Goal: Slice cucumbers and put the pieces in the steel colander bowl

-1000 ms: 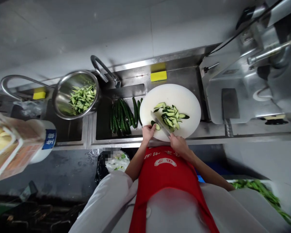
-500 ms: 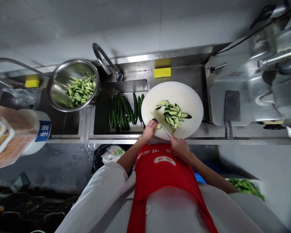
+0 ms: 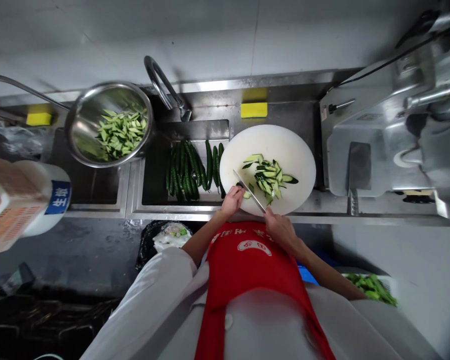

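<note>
A round white cutting board [image 3: 285, 142] lies on the steel counter in front of me. A heap of sliced cucumber [image 3: 270, 176] sits on it. My right hand [image 3: 279, 227] is closed around the handle of a knife [image 3: 248, 190], whose blade slants across the board's near edge. My left hand [image 3: 232, 200] is curled over the last short piece of cucumber [image 3: 246, 193] just left of the blade. Whole cucumbers [image 3: 189, 169] lie in the sink beside the board.
A steel bowl [image 3: 83, 145] of cucumber slices stands at the left, beyond a curved tap [image 3: 161, 85]. A steel machine [image 3: 390, 125] fills the right. A yellow sponge [image 3: 253, 109] lies behind the board. A white tub [image 3: 48, 197] and an orange crate [image 3: 2, 220] are far left. Greens [image 3: 371, 287] lie lower right.
The view has drifted, so everything sits a little further left and up. Both hands stay at the board's near edge; the cucumber piece under my left hand looks shorter.
</note>
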`<state>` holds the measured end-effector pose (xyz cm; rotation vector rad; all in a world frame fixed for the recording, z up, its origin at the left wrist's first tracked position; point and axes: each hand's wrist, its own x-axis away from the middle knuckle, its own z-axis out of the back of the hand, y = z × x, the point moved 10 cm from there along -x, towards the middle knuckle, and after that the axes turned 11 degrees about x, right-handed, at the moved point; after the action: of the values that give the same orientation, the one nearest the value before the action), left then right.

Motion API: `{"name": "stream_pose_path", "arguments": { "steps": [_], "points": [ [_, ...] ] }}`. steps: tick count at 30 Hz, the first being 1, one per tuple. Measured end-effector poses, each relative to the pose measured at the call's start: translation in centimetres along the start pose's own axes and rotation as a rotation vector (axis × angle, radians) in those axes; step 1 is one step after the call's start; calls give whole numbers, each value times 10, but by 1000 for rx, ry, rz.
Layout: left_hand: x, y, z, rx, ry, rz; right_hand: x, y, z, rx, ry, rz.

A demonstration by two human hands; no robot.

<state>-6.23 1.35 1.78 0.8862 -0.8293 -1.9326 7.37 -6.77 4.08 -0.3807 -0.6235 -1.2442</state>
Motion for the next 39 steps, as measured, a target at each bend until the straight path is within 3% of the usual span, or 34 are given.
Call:
{"name": "stream_pose_path", "arguments": {
  "steps": [4,18,33,39],
  "points": [
    [1,-2,-1,11,-10,26,-1,-2,-1,12,-41,5],
    [13,-18,-6,-46,-50,-7,0,-7,11,3,23,25],
    [16,-10,2,6,64,-63,-8,-14,19,-3,9,20],
    [18,-11,7,29,13,-74,-9,-12,18,-14,24,14]
  ]
}}
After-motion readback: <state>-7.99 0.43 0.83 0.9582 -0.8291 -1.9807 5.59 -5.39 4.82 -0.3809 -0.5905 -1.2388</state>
